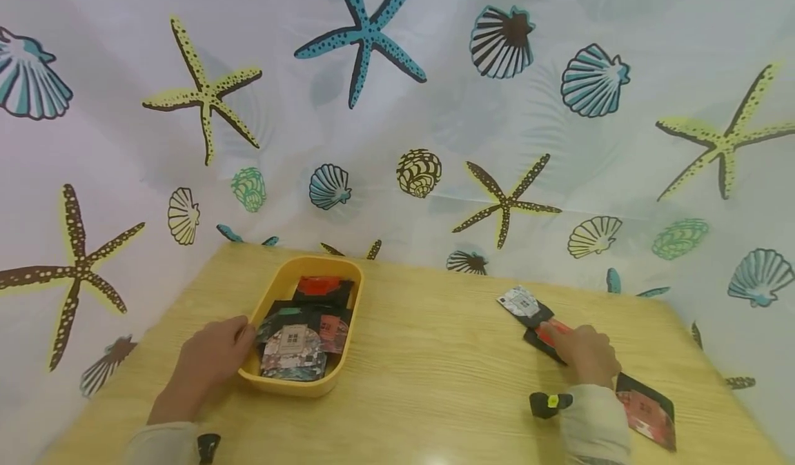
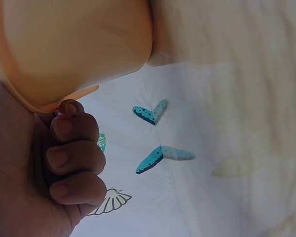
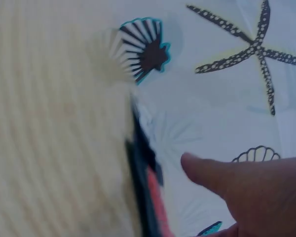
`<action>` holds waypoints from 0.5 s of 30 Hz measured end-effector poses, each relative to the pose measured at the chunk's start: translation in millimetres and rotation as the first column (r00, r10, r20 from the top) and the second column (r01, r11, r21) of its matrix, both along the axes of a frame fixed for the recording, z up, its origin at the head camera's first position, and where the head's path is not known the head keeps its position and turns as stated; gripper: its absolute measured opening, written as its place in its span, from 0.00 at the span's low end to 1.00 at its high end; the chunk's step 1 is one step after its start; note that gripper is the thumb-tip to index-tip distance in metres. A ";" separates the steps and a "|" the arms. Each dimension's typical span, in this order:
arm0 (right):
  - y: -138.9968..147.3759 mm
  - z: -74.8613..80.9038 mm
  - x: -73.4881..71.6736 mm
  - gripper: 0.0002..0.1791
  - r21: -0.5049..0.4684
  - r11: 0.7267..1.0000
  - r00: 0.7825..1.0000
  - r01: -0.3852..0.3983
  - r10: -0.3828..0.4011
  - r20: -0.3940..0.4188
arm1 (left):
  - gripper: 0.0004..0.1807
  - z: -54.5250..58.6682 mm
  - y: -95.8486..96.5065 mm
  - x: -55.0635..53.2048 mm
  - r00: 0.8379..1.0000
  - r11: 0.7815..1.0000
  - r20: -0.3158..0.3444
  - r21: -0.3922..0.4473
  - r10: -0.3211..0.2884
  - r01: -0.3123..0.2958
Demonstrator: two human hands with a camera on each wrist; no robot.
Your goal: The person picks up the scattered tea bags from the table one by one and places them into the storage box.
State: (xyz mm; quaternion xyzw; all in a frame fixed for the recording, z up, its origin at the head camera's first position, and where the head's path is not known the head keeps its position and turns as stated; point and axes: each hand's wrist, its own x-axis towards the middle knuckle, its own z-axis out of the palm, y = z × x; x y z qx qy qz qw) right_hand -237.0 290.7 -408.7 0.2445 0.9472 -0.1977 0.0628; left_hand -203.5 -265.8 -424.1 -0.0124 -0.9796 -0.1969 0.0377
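My left hand [image 1: 214,354] grips the left rim of a yellow plastic basket [image 1: 357,292], its fingers curled under the lip in the left wrist view. Flat sachets [image 1: 295,344] in black, red and floral print lie in the basket. At the right, my right hand [image 1: 584,354] is over a small overlapping group of sachets [image 1: 522,303] on the table. In the right wrist view its thumb [image 3: 207,173] is straight and apart from those sachets, which appear edge-on and blurred. The other right fingers are mostly hidden.
Another black-and-red sachet [image 1: 646,413] lies on the wooden table [image 1: 435,354], right of my right forearm. A white cloth [image 1: 422,120] printed with starfish and shells hangs behind the table and along both its sides.
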 end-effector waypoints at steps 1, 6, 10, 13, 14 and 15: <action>0.3 -6.8 -1.1 0.58 0.001 1.000 1.000 0.023 -0.023 0.004 | 0.18 0.4 -1.8 0.6 1.000 1.000 -0.005 -0.003 0.001 -0.001; -2.3 -28.1 -3.3 0.61 0.022 0.995 0.992 0.095 -0.093 -0.084 | 0.18 0.8 -4.5 0.2 1.000 1.000 0.001 0.013 -0.009 0.009; 12.6 -22.8 -0.9 0.51 -0.007 0.998 0.997 0.057 -0.057 -0.053 | 0.18 1.6 -4.2 1.5 1.000 1.000 -0.002 0.017 -0.008 0.008; 27.1 -7.0 4.9 0.40 -0.062 0.998 0.999 0.030 -0.030 -0.009 | 0.18 2.6 -4.2 2.1 1.000 1.000 -0.018 0.015 -0.003 0.004; 30.2 -0.3 8.1 0.35 -0.082 0.996 0.999 0.034 -0.035 -0.007 | 0.18 2.5 -4.0 2.0 1.000 1.000 -0.021 0.012 -0.003 0.003; 33.7 6.9 12.3 0.32 -0.098 0.995 1.000 0.016 -0.017 -0.009 | 0.18 2.0 -3.8 1.9 1.000 1.000 -0.017 0.011 -0.003 0.003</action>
